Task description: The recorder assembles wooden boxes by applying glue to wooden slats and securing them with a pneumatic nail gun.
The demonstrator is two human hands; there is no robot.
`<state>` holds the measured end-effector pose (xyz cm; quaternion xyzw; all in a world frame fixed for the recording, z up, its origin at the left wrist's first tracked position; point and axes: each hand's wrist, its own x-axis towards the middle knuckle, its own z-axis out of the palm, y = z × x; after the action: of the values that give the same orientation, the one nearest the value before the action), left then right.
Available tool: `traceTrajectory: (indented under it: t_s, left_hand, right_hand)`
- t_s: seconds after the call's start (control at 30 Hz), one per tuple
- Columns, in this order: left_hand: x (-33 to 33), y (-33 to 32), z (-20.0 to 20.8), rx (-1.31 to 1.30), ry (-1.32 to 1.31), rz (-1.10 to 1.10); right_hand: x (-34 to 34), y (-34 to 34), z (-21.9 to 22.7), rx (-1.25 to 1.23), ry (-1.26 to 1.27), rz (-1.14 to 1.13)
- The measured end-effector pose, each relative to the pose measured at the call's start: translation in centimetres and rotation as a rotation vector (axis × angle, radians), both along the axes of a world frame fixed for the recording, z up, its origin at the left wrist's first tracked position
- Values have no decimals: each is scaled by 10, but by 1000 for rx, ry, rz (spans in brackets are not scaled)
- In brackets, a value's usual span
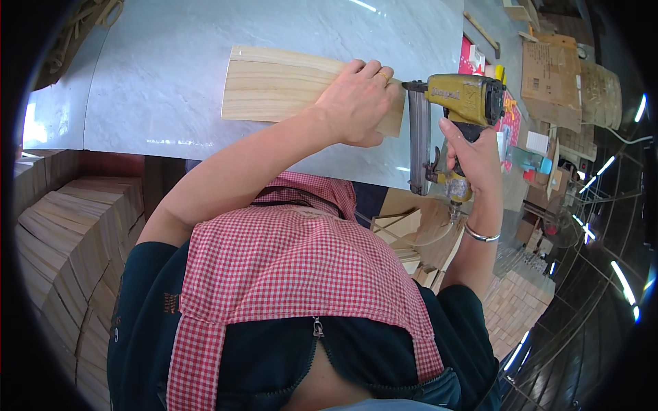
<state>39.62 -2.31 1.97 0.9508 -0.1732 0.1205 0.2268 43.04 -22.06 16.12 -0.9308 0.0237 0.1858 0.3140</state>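
Observation:
A pale wooden board [274,85] lies on the grey marbled tabletop. Across its right end, my left hand [360,103] grips it, fingers bent toward the far edge and thumb side toward the near edge. My right hand [476,157] is wrapped around the black grip of a yellow pneumatic nail gun [462,92]. The gun's nose points left and meets the board's right end close to my left fingers; whether it touches cannot be made out. Its long dark magazine stands just right of the board. An air fitting shows at the bottom of the handle.
Stacked wooden boards [68,240] stand at the left below the table [157,82]. A hammer [483,34] lies at the far right, near a cardboard box [550,79]. More wood pieces [517,308] are piled at the lower right. A clear hose loops below the gun.

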Motion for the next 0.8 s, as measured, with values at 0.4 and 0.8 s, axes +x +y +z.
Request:
traceTrajectory:
  t_s: [0.4,0.8]
  left_hand:
    - [-75,128,10,262,12,221]
    - [-60,105,8,14,123,269]
  right_hand:
    - [-28,-12,10,65,-45,-33]
    - [-75,5,3,134,24,63]
